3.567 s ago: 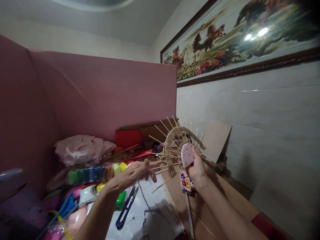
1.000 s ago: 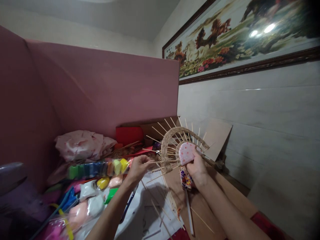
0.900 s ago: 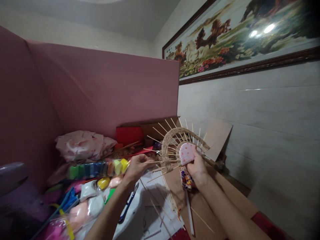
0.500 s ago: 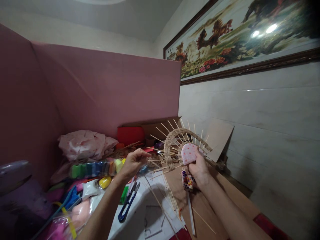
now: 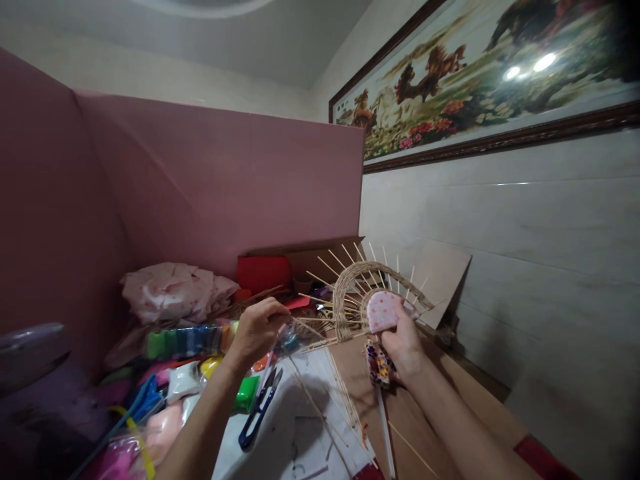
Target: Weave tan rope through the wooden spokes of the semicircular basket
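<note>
My right hand (image 5: 406, 345) grips a half-round woven fan (image 5: 345, 293) by its pink dotted fabric centre (image 5: 383, 312), thumb on top. Thin sticks radiate from the fan, and a band of twisted brown cord is woven across them in an arch. Left of the fan, my left hand (image 5: 261, 328) is closed in a pinch on a thin strand of cord (image 5: 311, 327), which runs toward the fan's left end. Below the right hand lies a floral cloth piece (image 5: 377, 363) with a pale stick (image 5: 385, 427) beneath it.
Dark blue thread snips (image 5: 260, 410) lie on white paper (image 5: 295, 427) beside a green packet (image 5: 247, 393). Coloured clay packets (image 5: 185, 340) crowd the left. Loose sticks (image 5: 345, 393) lie near brown cardboard (image 5: 425, 413). A pink partition (image 5: 225, 180) stands behind.
My left hand has moved left, away from the fan, and slightly toward me. The right hand keeps its hold on the fan, and the view has shifted slightly.
</note>
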A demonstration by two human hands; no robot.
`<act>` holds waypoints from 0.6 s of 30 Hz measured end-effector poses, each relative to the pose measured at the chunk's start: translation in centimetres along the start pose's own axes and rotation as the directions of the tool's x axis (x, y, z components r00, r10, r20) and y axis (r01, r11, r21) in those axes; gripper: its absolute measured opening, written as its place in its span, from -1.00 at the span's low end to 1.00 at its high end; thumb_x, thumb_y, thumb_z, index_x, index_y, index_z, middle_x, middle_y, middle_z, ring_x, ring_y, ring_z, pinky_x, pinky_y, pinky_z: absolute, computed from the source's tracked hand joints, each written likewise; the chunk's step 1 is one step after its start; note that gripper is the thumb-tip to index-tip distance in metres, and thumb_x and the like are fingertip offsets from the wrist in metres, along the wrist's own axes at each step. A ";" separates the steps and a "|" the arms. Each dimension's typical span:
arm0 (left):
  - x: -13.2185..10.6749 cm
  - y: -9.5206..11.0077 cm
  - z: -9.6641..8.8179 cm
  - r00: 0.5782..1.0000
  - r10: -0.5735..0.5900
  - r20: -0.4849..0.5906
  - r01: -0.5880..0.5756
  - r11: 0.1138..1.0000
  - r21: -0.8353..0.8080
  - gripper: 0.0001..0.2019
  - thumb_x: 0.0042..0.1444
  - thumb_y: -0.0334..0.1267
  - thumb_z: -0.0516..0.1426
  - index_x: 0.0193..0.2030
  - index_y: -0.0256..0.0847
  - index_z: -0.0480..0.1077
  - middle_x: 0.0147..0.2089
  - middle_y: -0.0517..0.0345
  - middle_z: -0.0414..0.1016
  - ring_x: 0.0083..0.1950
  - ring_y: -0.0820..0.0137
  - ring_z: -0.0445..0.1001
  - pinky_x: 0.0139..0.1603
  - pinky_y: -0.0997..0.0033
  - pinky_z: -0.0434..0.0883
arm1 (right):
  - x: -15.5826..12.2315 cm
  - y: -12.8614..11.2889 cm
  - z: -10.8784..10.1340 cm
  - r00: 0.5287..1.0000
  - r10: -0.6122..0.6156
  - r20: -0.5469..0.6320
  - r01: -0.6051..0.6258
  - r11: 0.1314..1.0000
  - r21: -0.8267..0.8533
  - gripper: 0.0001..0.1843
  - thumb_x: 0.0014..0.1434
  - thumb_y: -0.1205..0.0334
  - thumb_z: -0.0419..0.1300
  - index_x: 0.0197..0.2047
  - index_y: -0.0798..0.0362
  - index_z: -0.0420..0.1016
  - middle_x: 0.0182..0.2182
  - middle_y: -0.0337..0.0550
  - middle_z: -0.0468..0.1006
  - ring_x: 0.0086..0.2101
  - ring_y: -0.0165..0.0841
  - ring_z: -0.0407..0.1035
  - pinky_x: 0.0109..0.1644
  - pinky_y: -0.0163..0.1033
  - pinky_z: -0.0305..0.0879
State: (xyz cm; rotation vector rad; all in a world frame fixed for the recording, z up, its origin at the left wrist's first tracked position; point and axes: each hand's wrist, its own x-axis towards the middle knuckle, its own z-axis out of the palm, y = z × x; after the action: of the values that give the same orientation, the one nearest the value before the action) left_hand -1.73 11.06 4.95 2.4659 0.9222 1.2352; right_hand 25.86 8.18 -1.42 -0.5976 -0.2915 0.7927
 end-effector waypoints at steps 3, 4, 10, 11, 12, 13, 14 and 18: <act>0.0 0.5 -0.4 1.000 0.007 0.013 -0.007 1.000 -0.020 -0.88 -0.01 -0.36 0.07 -0.44 -0.24 0.44 -0.41 0.12 0.43 -0.36 0.45 0.36 -0.34 0.50 0.25 | 0.1 -0.2 0.1 0.995 0.079 -0.057 -0.080 0.997 -0.010 -0.80 0.04 0.04 0.14 -0.41 0.00 0.40 -0.50 -0.30 0.52 -0.40 -0.37 0.42 -0.23 -0.17 0.37; 0.0 0.7 -0.6 1.000 0.007 0.014 -0.006 0.999 -0.036 -0.88 -0.01 -0.37 0.07 -0.45 -0.24 0.44 -0.42 0.13 0.43 -0.37 0.45 0.36 -0.35 0.51 0.25 | 0.1 -0.2 0.2 0.994 0.090 -0.067 -0.091 0.996 -0.011 -0.79 0.04 0.03 0.14 -0.41 -0.01 0.39 -0.49 -0.30 0.52 -0.39 -0.37 0.42 -0.23 -0.17 0.36; 0.1 1.4 -1.3 0.998 -0.064 0.014 0.065 0.974 -0.219 -0.93 -0.06 -0.36 0.13 -0.49 -0.28 0.41 -0.50 0.17 0.40 -0.43 0.48 0.33 -0.41 0.54 0.24 | -0.1 0.0 0.4 0.988 0.103 -0.111 -0.105 0.994 -0.012 -0.77 0.08 0.02 0.09 -0.39 0.00 0.39 -0.48 -0.30 0.52 -0.40 -0.38 0.42 -0.25 -0.19 0.37; 0.1 1.5 -1.3 0.997 -0.082 0.014 0.083 0.963 -0.257 -0.93 -0.07 -0.34 0.14 -0.50 -0.29 0.41 -0.50 0.17 0.39 -0.43 0.48 0.32 -0.41 0.54 0.24 | -0.1 0.0 0.4 0.987 0.107 -0.118 -0.109 0.994 -0.011 -0.77 0.09 0.02 0.09 -0.39 0.00 0.39 -0.49 -0.29 0.52 -0.41 -0.38 0.42 -0.25 -0.19 0.37; 0.1 1.5 -1.3 0.995 -0.096 0.016 0.096 0.953 -0.287 -0.92 -0.07 -0.33 0.15 -0.49 -0.29 0.40 -0.50 0.17 0.39 -0.43 0.48 0.32 -0.41 0.54 0.25 | -0.1 0.1 0.4 0.986 0.110 -0.126 -0.113 0.994 -0.011 -0.77 0.09 0.02 0.09 -0.39 0.00 0.39 -0.49 -0.29 0.52 -0.42 -0.38 0.42 -0.26 -0.19 0.37; 0.1 1.6 -1.3 0.994 -0.104 0.018 0.105 0.946 -0.307 -0.92 -0.08 -0.32 0.15 -0.49 -0.30 0.40 -0.49 0.17 0.39 -0.43 0.48 0.32 -0.40 0.53 0.25 | -0.1 0.1 0.4 0.985 0.114 -0.130 -0.117 0.993 -0.010 -0.77 0.08 0.02 0.10 -0.39 0.01 0.39 -0.50 -0.29 0.52 -0.42 -0.38 0.42 -0.26 -0.19 0.37; 0.1 1.6 -1.1 0.994 -0.110 0.015 0.109 0.942 -0.317 -0.91 -0.07 -0.31 0.15 -0.48 -0.29 0.40 -0.49 0.17 0.40 -0.42 0.48 0.33 -0.40 0.53 0.26 | -0.2 0.1 0.4 0.985 0.117 -0.127 -0.119 0.993 -0.009 -0.77 0.07 0.03 0.11 -0.39 0.01 0.39 -0.50 -0.29 0.52 -0.42 -0.38 0.42 -0.27 -0.19 0.37; 0.1 1.3 -0.1 0.989 -0.147 -0.015 0.136 0.945 -0.297 -0.90 -0.05 -0.30 0.13 -0.46 -0.28 0.42 -0.46 0.14 0.44 -0.40 0.46 0.36 -0.37 0.52 0.28 | -0.1 0.4 0.3 0.992 0.106 -0.066 -0.107 0.994 -0.005 -0.79 0.02 0.04 0.17 -0.40 0.01 0.40 -0.50 -0.28 0.53 -0.43 -0.37 0.41 -0.27 -0.18 0.36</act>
State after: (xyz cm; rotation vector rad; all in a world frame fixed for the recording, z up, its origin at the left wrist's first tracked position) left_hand -1.25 10.11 5.65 2.1148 0.8380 1.2709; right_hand 25.39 8.44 -1.46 -0.6500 -0.2040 0.8730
